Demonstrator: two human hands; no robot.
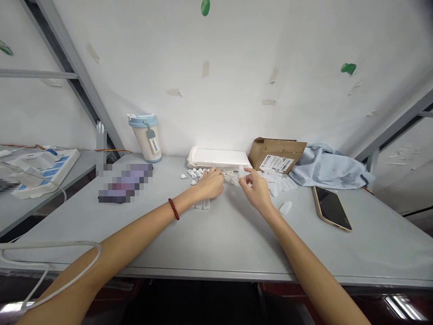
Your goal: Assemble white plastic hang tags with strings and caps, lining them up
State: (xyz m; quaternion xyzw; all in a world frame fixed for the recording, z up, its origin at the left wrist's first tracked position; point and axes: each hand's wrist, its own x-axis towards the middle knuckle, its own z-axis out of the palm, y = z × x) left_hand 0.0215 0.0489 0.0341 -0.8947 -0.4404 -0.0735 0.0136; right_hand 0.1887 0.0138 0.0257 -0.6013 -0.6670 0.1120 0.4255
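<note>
My right hand (257,188) pinches a small translucent plastic piece (241,172), roughly tube-shaped, between thumb and fingers. To its left, my left hand (212,183) has its fingers curled down among small parts; whatever is between the fingertips is hidden. Little white plastic caps (192,174) lie scattered behind and left of that hand. Small off-white ring-like parts (231,177) form a pile between the two hands. Beneath my left hand, clear tube-like pieces (203,204) lie side by side, partly covered. More translucent pieces (278,183) are heaped right of my right hand, with one (286,208) apart nearer me.
White trays (219,158) are stacked against the wall, beside an open cardboard box (277,155). A light blue cloth (329,167) and a phone (333,208) lie at right. A tumbler (146,140) stands left, behind a blurred purple item (126,183). A white cable (67,244) crosses my left arm.
</note>
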